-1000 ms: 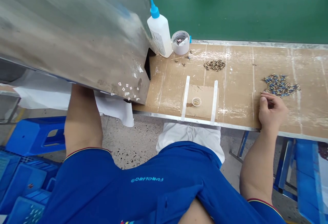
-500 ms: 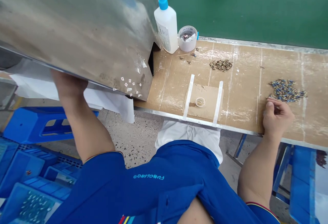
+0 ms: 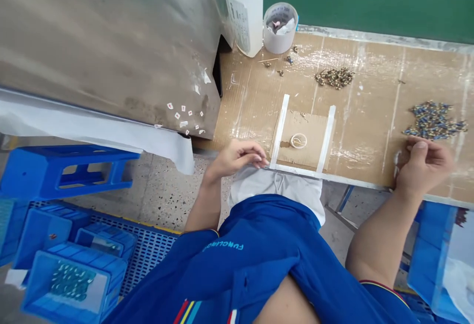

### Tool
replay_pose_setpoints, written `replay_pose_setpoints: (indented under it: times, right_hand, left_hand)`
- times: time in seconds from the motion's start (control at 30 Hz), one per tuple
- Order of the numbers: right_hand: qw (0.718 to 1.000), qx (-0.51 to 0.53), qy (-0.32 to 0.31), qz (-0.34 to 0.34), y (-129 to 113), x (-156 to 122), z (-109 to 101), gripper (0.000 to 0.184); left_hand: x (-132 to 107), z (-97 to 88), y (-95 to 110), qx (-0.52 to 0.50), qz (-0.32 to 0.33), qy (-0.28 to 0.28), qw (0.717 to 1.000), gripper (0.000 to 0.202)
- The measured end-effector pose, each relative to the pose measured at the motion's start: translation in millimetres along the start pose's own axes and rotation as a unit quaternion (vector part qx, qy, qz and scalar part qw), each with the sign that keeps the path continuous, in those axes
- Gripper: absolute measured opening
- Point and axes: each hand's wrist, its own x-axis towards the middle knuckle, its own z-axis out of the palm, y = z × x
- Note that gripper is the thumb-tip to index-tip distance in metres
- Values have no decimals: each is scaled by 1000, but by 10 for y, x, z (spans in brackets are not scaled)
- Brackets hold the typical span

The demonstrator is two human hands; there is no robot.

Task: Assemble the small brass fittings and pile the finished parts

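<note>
My left hand [image 3: 241, 158] hovers over the table's front edge, just left of the taped cardboard square [image 3: 314, 151]. Its fingers are curled together, and whatever they pinch is too small to make out. On that square sits a small round white cap [image 3: 298, 141] with a thin curved line inside. At the right, my right hand [image 3: 425, 166] rests by the near side of a pile of small blue and gold metal pieces [image 3: 433, 120]. Thumb and forefinger are pressed together there, and I cannot see what lies between them.
A second pile of brass-coloured pieces [image 3: 335, 78] lies farther back. Beyond it stand a white bottle [image 3: 246, 18] and a tape-roll cup [image 3: 280, 40]. A large metal housing [image 3: 129, 52] bounds the left. Blue bins [image 3: 74, 284] and a blue stool [image 3: 70, 171] are below left.
My left hand has come out from under the metal housing and moved right to the table's front edge. My right hand stays by the blue and gold pile. The view has shifted slightly.
</note>
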Motion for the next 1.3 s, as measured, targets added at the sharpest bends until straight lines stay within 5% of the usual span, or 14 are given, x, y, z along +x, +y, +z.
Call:
replay_pose_setpoints:
  times: [0.17, 0.27, 0.33, 0.43, 0.53, 0.7, 1.0, 1.3]
  right_hand:
    - [997, 61, 37, 14, -122, -43, -11, 45]
    - [997, 67, -3, 34, -411, -262, -8, 40]
    - [992, 66, -99, 31, -654, -486, 28, 34]
    - [942, 133, -307, 5, -958, -820, 162, 26]
    - [903, 203, -379, -17, -1107, -1031, 349, 19]
    - [910, 212, -354, -48, -1160, -1101, 508, 8]
    - [922, 132, -317, -181, -1284, -998, 653, 13]
    - [927, 114, -321, -156, -1306, -927, 594, 18]
  left_hand:
    - [388, 175, -246, -109, -36, -53, 992, 26]
    - [444, 235, -273, -113, -40, -59, 991, 23]
    - [467, 251, -287, -94, -30, -52, 994, 21]
    - [498, 243, -319, -34, 14, -39, 999, 18]
    - [508, 220, -352, 24, 77, -19, 997, 18]
    - [470, 245, -361, 56, 109, 13, 992, 22]
    - [437, 339, -389, 100, 74, 45, 991, 24]
    - [440, 352, -399, 78, 38, 38, 996, 15]
